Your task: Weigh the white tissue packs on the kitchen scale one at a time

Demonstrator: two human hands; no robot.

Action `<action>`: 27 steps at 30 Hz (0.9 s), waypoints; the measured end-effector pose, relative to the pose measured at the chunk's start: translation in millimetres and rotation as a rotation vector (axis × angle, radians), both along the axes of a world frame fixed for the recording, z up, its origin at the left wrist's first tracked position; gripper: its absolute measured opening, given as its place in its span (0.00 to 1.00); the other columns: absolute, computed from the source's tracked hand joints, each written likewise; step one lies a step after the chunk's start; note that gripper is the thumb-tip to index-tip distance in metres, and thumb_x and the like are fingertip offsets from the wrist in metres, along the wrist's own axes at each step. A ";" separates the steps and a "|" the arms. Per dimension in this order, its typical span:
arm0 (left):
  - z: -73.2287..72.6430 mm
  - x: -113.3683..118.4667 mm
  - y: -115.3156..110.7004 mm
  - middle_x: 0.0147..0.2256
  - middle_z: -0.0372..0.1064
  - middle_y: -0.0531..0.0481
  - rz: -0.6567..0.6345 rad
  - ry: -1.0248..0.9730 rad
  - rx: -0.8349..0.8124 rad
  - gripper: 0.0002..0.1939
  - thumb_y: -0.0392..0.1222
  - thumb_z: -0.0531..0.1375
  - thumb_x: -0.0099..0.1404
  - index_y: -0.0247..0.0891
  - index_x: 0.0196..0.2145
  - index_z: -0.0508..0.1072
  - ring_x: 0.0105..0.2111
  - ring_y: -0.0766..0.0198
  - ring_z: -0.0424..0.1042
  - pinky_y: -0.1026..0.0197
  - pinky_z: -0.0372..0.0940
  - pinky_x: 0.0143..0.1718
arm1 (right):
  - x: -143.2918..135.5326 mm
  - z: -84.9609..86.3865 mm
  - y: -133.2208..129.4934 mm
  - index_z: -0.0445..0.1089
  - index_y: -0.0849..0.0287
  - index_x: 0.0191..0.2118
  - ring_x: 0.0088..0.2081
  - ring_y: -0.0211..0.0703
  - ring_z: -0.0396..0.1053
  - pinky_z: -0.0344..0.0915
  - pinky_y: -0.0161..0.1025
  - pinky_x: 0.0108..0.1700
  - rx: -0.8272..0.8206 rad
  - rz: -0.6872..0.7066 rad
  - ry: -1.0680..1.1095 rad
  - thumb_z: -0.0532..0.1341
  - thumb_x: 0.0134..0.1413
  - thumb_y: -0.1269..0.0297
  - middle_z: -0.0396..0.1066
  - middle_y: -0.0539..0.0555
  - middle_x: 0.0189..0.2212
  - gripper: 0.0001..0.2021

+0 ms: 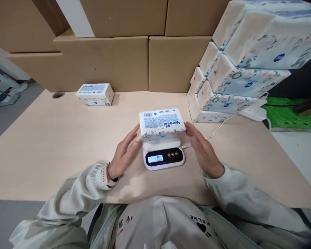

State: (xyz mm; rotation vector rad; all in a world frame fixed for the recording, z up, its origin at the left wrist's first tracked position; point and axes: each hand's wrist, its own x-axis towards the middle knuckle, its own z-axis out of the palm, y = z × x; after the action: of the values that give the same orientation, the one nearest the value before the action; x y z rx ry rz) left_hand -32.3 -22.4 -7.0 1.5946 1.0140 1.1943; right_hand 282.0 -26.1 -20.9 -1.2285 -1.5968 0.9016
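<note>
A white tissue pack (162, 122) printed "Manhua" is at the kitchen scale (164, 166), covering most of its platform; I cannot tell whether its full weight rests there. The scale's lit display (155, 158) reads 0.0. On the pack's left side is my left hand (124, 152), fingers stretched out and the fingertips close to its edge. My right hand (203, 148) flanks the other side, fingers extended, with the fingertips at the pack's right corner. Neither hand is wrapped around the pack.
Another tissue pack (95, 94) lies at the back left of the table (54, 148). Stacked tissue packs (238, 83) lean at the right. Cardboard boxes (106, 64) line the back. A white cable (219, 128) runs right from the scale. A green crate (292, 114) stands beyond.
</note>
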 end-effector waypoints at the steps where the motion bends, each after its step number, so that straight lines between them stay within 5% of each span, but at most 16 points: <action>1: -4.7 -0.4 1.5 0.71 0.65 0.46 0.089 -0.024 0.007 0.26 0.55 0.61 0.78 0.51 0.69 0.72 0.72 0.46 0.65 0.40 0.62 0.74 | 2.0 -7.8 0.0 0.59 0.42 0.76 0.70 0.58 0.70 0.64 0.65 0.74 0.096 -0.066 -0.004 0.56 0.75 0.46 0.64 0.55 0.74 0.29; 6: -20.8 -5.2 10.7 0.56 0.79 0.41 0.402 -0.182 -0.110 0.20 0.59 0.66 0.72 0.42 0.50 0.82 0.57 0.51 0.77 0.49 0.73 0.59 | 12.6 -28.5 3.5 0.62 0.44 0.74 0.57 0.56 0.80 0.75 0.63 0.62 0.330 -0.240 -0.041 0.58 0.75 0.53 0.73 0.61 0.67 0.27; 27: -25.3 -6.0 15.1 0.51 0.79 0.43 0.449 -0.242 -0.183 0.13 0.48 0.70 0.68 0.42 0.47 0.83 0.50 0.57 0.78 0.55 0.74 0.52 | 12.6 -27.5 3.6 0.70 0.47 0.67 0.48 0.52 0.82 0.77 0.61 0.58 0.342 -0.304 -0.027 0.63 0.70 0.61 0.79 0.60 0.58 0.22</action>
State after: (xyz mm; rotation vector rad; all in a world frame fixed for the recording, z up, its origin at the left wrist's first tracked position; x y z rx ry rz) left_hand -38.3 -7.3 -32.3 1.0787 1.3179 1.5012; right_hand 294.6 -22.5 -48.4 -1.1974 -1.4605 0.4017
